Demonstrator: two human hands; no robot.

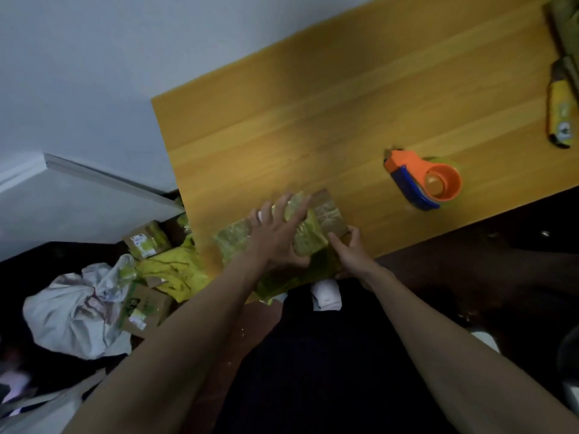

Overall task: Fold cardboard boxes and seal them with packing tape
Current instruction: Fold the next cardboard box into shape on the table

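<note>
A small cardboard box (329,214) wrapped in shiny yellow-green tape lies at the near edge of the wooden table (313,120). My left hand (275,233) lies flat on its top with fingers spread and straight, pressing the tape down. At the box's right near corner my right hand (351,249) grips the side, fingers curled around the edge. An orange and blue tape dispenser (426,183) stands on the table to the right, apart from both hands.
A yellow and black object (560,111) lies at the table's far right edge. On the floor to the left sit several taped cardboard boxes (147,242), yellow plastic (175,274) and a crumpled white bag (78,308). A white wall stands behind.
</note>
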